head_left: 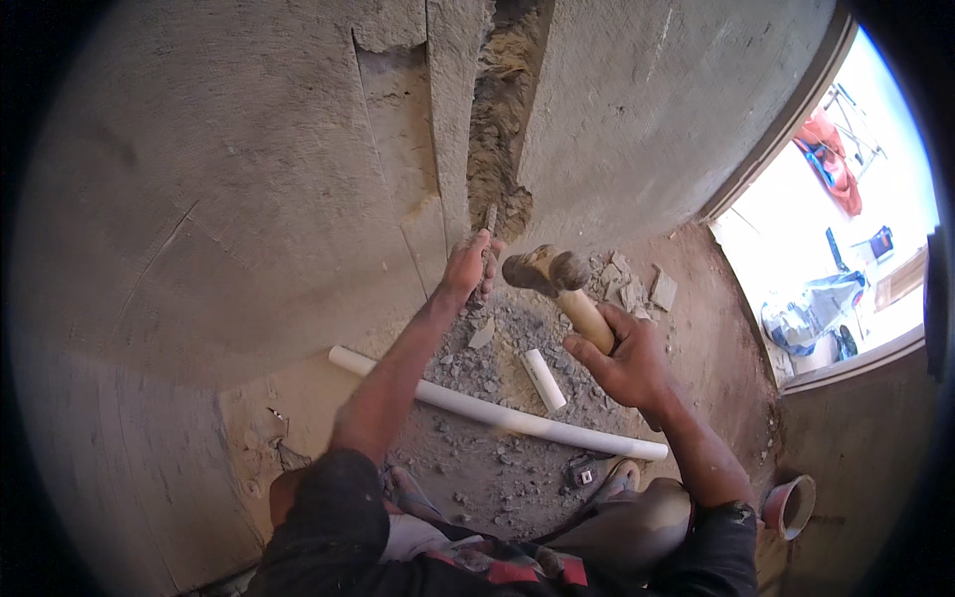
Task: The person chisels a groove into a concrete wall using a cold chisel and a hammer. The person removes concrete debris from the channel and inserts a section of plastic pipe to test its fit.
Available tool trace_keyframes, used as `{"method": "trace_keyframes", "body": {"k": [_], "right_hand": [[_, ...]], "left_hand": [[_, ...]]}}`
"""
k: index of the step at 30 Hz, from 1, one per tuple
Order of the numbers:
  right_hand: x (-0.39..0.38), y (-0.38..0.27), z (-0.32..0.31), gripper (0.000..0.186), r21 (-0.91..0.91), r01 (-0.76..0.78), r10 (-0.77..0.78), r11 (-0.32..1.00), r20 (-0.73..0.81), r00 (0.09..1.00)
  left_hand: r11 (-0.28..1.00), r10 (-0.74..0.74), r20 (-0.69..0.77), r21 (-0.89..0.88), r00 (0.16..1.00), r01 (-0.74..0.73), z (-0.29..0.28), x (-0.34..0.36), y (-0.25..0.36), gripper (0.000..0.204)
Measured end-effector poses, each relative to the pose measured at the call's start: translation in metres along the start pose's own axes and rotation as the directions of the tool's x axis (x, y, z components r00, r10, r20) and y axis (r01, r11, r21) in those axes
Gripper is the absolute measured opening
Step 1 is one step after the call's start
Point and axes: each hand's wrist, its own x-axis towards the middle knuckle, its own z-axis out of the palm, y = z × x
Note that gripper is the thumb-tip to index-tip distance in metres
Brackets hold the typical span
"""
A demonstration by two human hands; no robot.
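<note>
My left hand [472,267] is closed round a chisel [490,217], its upper end showing above the fingers against the lower part of a rough groove [500,119] cut into the plaster wall. My right hand [629,356] grips the wooden handle of a hammer [547,271]. The hammer's metal head is raised just right of my left hand, apart from the chisel. Left of the groove, a shallower strip [398,119] is cut in the wall, with straight score lines running below it.
A long white pipe [517,422] lies across the rubble-strewn floor, with a short pipe piece [544,380] beyond it. A tape measure [584,472] rests by my right foot. Broken plaster pieces [629,286] lie along the wall. At right are a bucket [791,507] and a bright doorway [796,239].
</note>
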Motion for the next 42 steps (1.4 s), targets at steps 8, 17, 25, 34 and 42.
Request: {"method": "trace_keyframes", "body": {"k": [8, 17, 25, 34, 42], "right_hand": [[-0.016, -0.016, 0.014, 0.036, -0.119, 0.020, -0.009, 0.993, 0.090, 0.996], [-0.025, -0.026, 0.019, 0.037, -0.138, 0.061, -0.048, 0.989, 0.092, 0.995], [-0.027, -0.023, 0.018, 0.039, -0.125, 0.075, -0.064, 0.989, 0.085, 0.994], [-0.022, -0.029, 0.023, 0.040, -0.150, 0.160, -0.141, 0.976, 0.125, 0.982], [-0.016, -0.055, 0.034, 0.040, -0.262, 0.525, -0.498, 0.810, 0.164, 0.851]], "left_hand": [[0.994, -0.061, 0.126, 0.103, 0.990, 0.048, -0.010, 0.007, 0.021, 0.036], [0.998, -0.010, 0.136, 0.058, 0.991, 0.003, -0.004, 0.004, 0.014, 0.031], [0.998, -0.031, 0.060, 0.055, 0.998, 0.028, 0.000, -0.002, 0.023, 0.033], [0.913, -0.163, 0.307, -0.313, 0.938, 0.261, -0.014, 0.027, 0.030, 0.029], [0.827, -0.146, 0.411, -0.450, 0.900, 0.339, -0.010, 0.035, 0.028, 0.023]]}}
